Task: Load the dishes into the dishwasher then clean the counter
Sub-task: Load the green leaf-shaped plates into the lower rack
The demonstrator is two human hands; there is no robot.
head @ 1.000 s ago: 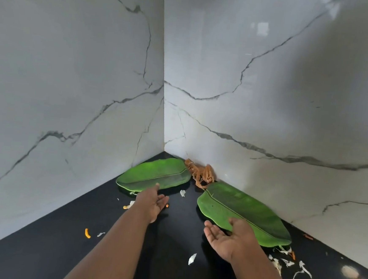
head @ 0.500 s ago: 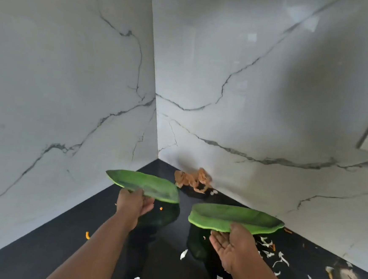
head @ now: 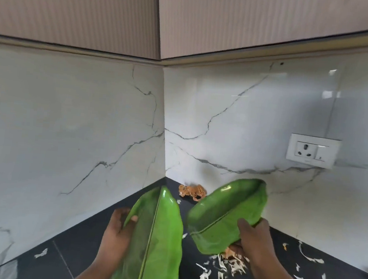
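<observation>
2 green leaf-shaped plates [head: 155, 236] [head: 228, 213], 2 hands [head: 116, 233] [head: 256, 239]. 1 orange scrap pile [head: 192, 191], 1 wall socket [head: 313, 153]. White scraps [head: 223, 268]: too many to count.

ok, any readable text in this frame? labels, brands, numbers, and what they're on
None readable.
Wall socket plate: a small dark mark under the socket holes, too small and blurred to read.
Left leaf-shaped plate and right leaf-shaped plate: plain green, no print.
Upper cabinets, marble backsplash, black counter: no lettering visible.

Left hand [head: 116, 233] and right hand [head: 255, 242] each grip a green leaf-shaped plate, apparently above the counter [head: 78, 239].
</observation>
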